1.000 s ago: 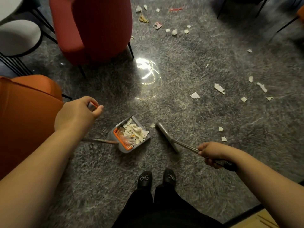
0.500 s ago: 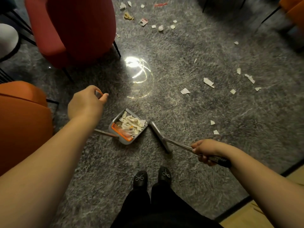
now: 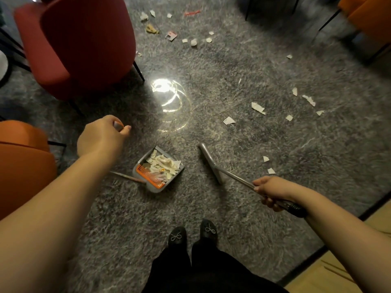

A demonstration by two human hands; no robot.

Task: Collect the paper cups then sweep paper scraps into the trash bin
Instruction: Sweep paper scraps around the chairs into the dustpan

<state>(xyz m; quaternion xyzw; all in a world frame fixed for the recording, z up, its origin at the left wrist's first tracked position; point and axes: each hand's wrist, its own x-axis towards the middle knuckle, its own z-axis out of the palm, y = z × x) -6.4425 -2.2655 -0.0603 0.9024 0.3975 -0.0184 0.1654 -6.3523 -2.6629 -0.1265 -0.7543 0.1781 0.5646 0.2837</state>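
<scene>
Standing on the grey carpet (image 3: 211, 208), we grip the dustpan's handle top in our left hand (image 3: 101, 138), fingers curled round it; the dustpan (image 3: 157, 169) sits ahead of our shoes (image 3: 192, 234), full of paper scraps (image 3: 165, 163); our right hand (image 3: 273, 190) is closed round the broom (image 3: 213, 166) handle, its head beside the pan; loose scraps (image 3: 258, 107) lie well apart to the right, more near the red chair (image 3: 84, 43).

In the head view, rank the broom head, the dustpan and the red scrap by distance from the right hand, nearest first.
1. Broom head: just ahead-left of the right hand, on the carpet.
2. Dustpan: further left, holding scraps.
3. Red scrap: far ahead, near the top edge.
</scene>
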